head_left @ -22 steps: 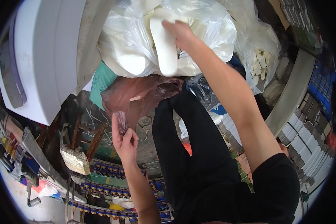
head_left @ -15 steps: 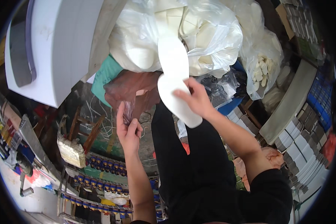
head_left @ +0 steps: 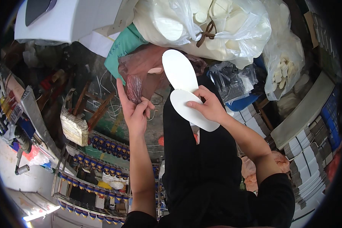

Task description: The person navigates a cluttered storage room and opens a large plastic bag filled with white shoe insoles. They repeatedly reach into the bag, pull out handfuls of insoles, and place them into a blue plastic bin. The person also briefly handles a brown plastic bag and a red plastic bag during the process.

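Observation:
My right hand (head_left: 209,105) grips two flat white shoe insoles, thumb on top. The lower insole (head_left: 183,102) overlaps the end of the upper insole (head_left: 179,70), which points away from me. Both are above my lap. To the left, my left hand (head_left: 136,116) is closed round the gathered edge of a reddish see-through plastic bag (head_left: 150,57), with its index finger stretched out straight. A small pale piece (head_left: 154,70) shows by the bag; whether it lies inside I cannot tell.
Large clear bags (head_left: 231,34) of white pieces stand ahead, one with a brown tie. A green bag (head_left: 121,51) lies beside the red one. Racks of small dark blue items (head_left: 98,165) stand at left, near a wooden stool (head_left: 74,127). Stacked white sheets (head_left: 306,159) are at right.
The view has shifted, so the bags ahead sit further right. The insoles in my right hand are tilted a little more. My left hand keeps hold of the bag, its index finger more extended.

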{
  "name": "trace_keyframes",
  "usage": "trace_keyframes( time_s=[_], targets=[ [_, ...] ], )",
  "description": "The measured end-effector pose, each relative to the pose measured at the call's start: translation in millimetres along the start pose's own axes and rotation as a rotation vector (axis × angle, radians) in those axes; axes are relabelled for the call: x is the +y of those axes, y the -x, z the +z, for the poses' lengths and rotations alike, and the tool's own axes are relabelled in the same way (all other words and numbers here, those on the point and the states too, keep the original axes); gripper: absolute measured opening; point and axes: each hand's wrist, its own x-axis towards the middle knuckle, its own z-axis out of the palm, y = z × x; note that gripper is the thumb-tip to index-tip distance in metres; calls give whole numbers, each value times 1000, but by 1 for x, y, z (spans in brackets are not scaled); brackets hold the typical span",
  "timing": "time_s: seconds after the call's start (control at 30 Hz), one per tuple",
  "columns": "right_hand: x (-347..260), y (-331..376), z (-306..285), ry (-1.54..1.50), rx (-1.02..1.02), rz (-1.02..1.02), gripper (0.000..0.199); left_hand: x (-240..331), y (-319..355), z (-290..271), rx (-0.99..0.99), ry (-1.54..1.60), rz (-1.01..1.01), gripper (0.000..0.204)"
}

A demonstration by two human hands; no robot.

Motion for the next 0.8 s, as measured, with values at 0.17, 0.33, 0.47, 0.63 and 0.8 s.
trace_keyframes(
  time_s=[0.17,0.33,0.47,0.63,0.8],
  targets=[
    [5,6,14,22,-31,19,21,-1,2,-6,24,-10,36,102],
    [7,10,21,46,-49,-31,24,0,1,-12,15,3,56,103],
    [8,11,25,44,-61,-51,25,-2,5,-16,32,10,45,103],
    [11,11,30,32,-72,10,26,-7,8,-22,17,8,25,104],
    [12,7,32,-60,-118,111,22,-4,7,-19,37,-10,31,104]
  ],
)
